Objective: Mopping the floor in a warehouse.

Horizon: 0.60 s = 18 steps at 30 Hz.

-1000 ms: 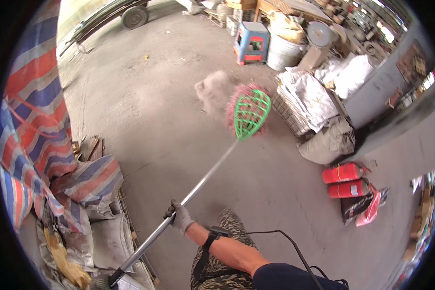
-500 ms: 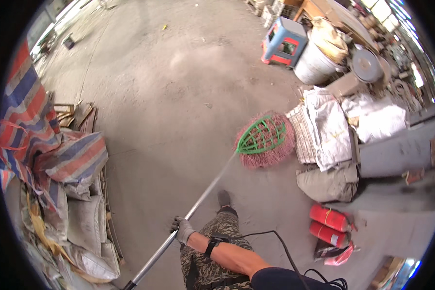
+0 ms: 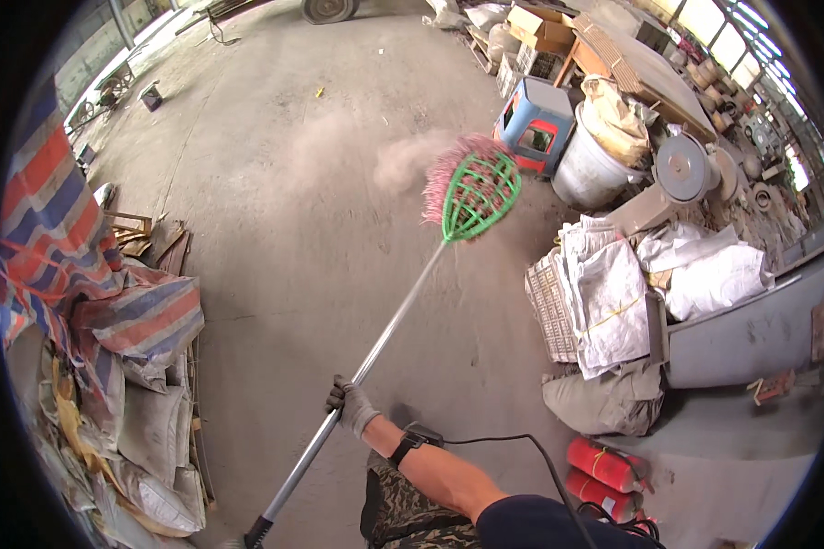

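Observation:
A long-handled broom (image 3: 403, 309) reaches diagonally across the floor from the lower left, with a silver pole and a black grip at its near end. Its head (image 3: 478, 194) has a green plastic frame and reddish-pink bristles, now fanned toward the far left. Around the middle of the pole my right hand (image 3: 351, 405) is closed, in a grey glove with dark fingertips. Only a sliver of my gloved left hand (image 3: 233, 543) shows at the bottom edge, against the black grip; its fingers are mostly cut off. Pale dust (image 3: 403, 163) hangs beside the bristles.
Just right of the broom head stand a blue-and-red stool (image 3: 538, 114) and a white bucket (image 3: 588, 174). Nearer lie white sacks (image 3: 604, 302), a grey bin (image 3: 746, 325) and red cylinders (image 3: 606, 465). Striped tarpaulin (image 3: 146, 316) covers a stack at left. A black cable (image 3: 531, 441) trails over my arm.
The broom head has swung forward and slightly left, from beside the white sacks to near the stool, and has turned over. Fresh dust rises by it. The view has tilted up.

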Each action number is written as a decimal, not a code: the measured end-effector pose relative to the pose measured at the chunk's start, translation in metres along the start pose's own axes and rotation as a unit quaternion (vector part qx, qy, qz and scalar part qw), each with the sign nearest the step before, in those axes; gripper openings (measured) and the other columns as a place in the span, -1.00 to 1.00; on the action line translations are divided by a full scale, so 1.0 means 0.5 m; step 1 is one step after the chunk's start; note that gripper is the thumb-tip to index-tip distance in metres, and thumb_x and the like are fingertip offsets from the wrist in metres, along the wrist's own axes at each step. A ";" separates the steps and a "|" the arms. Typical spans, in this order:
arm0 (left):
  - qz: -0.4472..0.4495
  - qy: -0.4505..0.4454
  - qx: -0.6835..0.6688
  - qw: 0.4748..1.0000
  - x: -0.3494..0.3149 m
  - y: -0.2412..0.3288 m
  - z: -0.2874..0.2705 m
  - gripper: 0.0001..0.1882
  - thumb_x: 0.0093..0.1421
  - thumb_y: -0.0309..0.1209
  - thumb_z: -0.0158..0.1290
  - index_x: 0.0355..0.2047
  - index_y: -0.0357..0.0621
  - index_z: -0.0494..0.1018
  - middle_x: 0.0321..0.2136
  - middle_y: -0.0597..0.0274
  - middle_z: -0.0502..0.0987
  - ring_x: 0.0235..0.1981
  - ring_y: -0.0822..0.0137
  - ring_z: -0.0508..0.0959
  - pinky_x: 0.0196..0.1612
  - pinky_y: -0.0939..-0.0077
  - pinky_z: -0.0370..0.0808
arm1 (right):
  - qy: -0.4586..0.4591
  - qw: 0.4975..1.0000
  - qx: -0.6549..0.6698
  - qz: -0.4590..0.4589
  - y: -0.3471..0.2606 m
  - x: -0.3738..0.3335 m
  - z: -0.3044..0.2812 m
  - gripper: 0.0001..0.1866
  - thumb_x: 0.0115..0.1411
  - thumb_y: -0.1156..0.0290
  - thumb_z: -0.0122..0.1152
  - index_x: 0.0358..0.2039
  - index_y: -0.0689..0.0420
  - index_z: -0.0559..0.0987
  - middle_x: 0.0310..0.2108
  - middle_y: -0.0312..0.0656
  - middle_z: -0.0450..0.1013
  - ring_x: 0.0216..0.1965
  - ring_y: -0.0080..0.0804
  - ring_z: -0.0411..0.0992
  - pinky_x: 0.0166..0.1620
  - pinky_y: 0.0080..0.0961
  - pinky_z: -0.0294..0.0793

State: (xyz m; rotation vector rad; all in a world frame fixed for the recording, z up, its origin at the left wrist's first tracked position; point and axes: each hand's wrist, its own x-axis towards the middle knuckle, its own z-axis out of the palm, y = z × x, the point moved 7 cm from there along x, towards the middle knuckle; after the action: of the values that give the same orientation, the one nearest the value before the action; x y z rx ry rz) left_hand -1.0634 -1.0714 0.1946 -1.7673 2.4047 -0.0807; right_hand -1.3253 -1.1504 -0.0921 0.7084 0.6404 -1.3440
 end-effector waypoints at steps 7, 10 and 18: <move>0.110 0.028 0.032 0.993 0.047 0.171 0.000 -0.86 -0.15 -0.33 0.08 -0.70 -0.03 0.36 -0.73 0.24 0.36 -0.63 0.24 0.40 -0.52 0.31 0.33 | -0.031 0.994 0.108 0.010 -0.175 0.011 -0.152 -0.72 0.12 0.32 -0.07 -0.71 -0.04 0.21 -0.84 -0.47 -0.06 -0.82 -0.62 -0.05 -0.69 -0.60 0.06; 0.098 -0.082 -0.029 0.991 0.076 0.348 0.031 -0.86 -0.16 -0.30 0.08 -0.69 0.00 0.36 -0.70 0.26 0.39 -0.62 0.25 0.43 -0.55 0.32 0.36 | -0.013 0.998 0.057 -0.032 -0.335 0.025 -0.280 -0.79 0.08 0.41 0.00 -0.65 -0.03 0.25 -0.82 -0.46 0.02 -0.83 -0.63 0.00 -0.72 -0.60 0.06; -0.053 -0.113 0.029 0.992 -0.002 0.467 0.090 -0.84 -0.11 -0.18 0.10 -0.61 0.09 0.42 -0.71 0.25 0.40 -0.68 0.19 0.42 -0.62 0.28 0.36 | 0.144 0.987 -0.047 0.055 -0.409 0.039 -0.317 -0.80 0.09 0.42 -0.09 -0.65 -0.04 0.21 -0.80 -0.44 0.00 -0.80 -0.60 -0.01 -0.69 -0.59 0.06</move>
State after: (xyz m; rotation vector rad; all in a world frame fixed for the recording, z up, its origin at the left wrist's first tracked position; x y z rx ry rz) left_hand -1.2765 -0.9976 0.1185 -1.7725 2.1313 0.0358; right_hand -1.5275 -1.0582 -0.2261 0.8580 0.8758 -1.1110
